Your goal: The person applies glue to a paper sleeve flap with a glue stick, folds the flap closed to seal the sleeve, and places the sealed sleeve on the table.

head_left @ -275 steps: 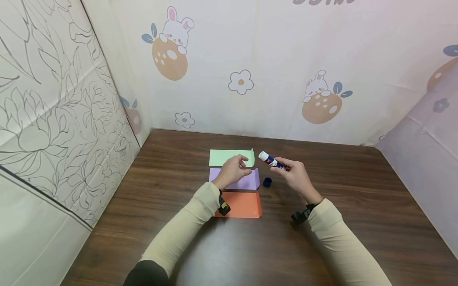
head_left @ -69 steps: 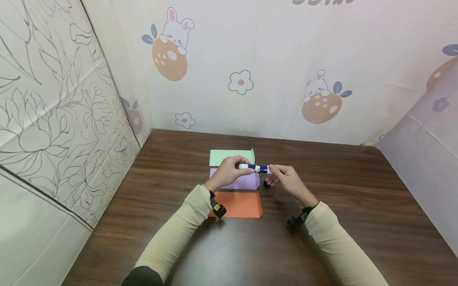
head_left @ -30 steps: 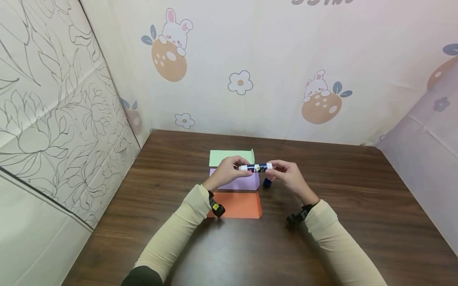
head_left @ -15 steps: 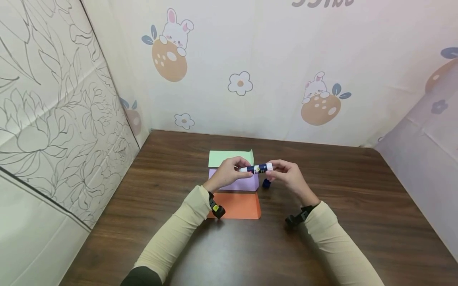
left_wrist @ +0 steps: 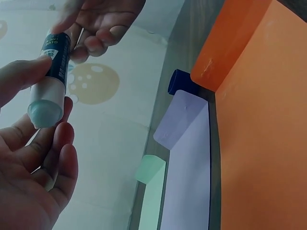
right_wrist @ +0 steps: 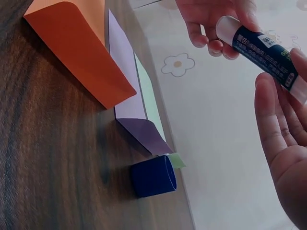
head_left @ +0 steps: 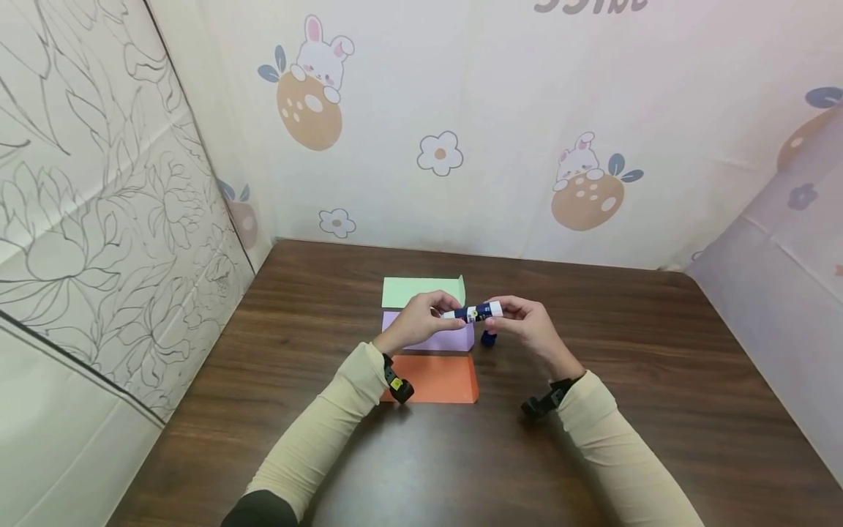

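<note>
A glue stick (head_left: 470, 314) with a dark blue label and white ends is held nearly level above the papers. My left hand (head_left: 418, 322) grips it near its uncapped end, thumb on one side and fingers on the other. In the left wrist view the pale glue tip (left_wrist: 44, 114) shows at that end. My right hand (head_left: 535, 326) pinches the white base (right_wrist: 298, 91) between thumb and fingers. Below, the blue cap (right_wrist: 153, 176) rests on the table beside the purple paper (head_left: 454, 339).
A green paper (head_left: 402, 291) lies behind the purple one, and an orange paper (head_left: 441, 379) lies in front. Each has a raised flap at its right end. The brown wooden table (head_left: 626, 344) meets a patterned wall covering (head_left: 500, 197) at the back.
Earlier only my right hand held the glue stick, with its tip up and left. My left hand has since gripped the tip end; over the last second the stick has tilted slightly.
</note>
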The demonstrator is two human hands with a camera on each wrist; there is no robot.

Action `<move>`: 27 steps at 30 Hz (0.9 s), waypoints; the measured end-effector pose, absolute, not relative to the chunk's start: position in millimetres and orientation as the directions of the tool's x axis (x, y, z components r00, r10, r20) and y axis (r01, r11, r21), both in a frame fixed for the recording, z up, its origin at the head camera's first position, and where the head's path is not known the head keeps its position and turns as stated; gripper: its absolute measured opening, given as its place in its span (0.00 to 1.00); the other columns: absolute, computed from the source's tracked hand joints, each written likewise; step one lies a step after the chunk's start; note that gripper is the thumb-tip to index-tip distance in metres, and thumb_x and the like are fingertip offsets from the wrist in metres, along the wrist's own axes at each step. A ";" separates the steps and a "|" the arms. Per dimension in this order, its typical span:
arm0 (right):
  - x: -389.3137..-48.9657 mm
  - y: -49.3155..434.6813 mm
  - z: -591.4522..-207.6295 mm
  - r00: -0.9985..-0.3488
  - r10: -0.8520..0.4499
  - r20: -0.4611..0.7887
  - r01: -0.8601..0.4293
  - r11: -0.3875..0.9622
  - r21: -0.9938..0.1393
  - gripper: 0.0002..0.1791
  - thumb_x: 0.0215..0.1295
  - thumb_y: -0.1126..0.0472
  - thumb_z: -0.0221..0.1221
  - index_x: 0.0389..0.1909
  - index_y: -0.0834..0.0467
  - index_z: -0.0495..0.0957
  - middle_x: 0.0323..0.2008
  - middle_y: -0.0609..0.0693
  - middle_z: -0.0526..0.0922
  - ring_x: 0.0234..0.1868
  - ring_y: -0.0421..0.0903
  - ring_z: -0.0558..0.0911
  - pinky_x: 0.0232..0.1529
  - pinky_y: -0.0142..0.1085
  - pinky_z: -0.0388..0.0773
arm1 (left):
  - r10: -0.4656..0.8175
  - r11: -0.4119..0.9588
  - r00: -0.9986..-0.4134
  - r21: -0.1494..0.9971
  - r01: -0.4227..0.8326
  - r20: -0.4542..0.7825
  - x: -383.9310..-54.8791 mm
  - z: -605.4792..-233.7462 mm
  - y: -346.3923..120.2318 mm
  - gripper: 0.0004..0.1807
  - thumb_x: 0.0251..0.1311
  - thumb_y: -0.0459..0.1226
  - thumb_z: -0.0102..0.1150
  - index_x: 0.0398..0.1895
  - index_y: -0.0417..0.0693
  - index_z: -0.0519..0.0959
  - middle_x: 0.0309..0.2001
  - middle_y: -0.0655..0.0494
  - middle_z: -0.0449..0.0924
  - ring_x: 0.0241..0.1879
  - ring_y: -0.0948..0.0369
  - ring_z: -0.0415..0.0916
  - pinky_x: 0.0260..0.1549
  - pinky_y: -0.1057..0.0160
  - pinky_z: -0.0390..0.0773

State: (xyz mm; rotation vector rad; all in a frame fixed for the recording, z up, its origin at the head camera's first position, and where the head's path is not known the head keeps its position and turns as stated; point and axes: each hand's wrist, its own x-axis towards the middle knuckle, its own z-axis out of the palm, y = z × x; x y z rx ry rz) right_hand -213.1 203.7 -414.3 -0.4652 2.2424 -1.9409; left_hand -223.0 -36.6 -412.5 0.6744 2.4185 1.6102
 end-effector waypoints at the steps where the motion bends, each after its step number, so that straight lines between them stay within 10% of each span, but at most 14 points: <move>1: -213.1 203.2 -414.9 -0.942 -0.324 0.088 -0.136 0.131 -0.982 0.16 0.59 0.64 0.67 0.48 0.64 0.79 0.36 0.41 0.85 0.33 0.40 0.84 0.42 0.34 0.83 | 0.455 0.319 -0.884 0.906 0.277 0.110 -222.6 -412.7 -36.6 0.13 0.56 0.39 0.69 0.42 0.45 0.80 0.38 0.52 0.82 0.37 0.62 0.74 0.40 0.67 0.74; 27: -211.6 189.0 -409.6 -0.904 -0.386 0.183 -0.226 0.070 -0.972 0.19 0.61 0.66 0.65 0.50 0.70 0.76 0.44 0.41 0.85 0.42 0.40 0.82 0.45 0.30 0.82 | 0.526 0.330 -0.841 0.883 0.335 0.123 -222.8 -412.9 -35.3 0.13 0.61 0.40 0.64 0.46 0.43 0.80 0.40 0.51 0.82 0.40 0.63 0.75 0.42 0.68 0.73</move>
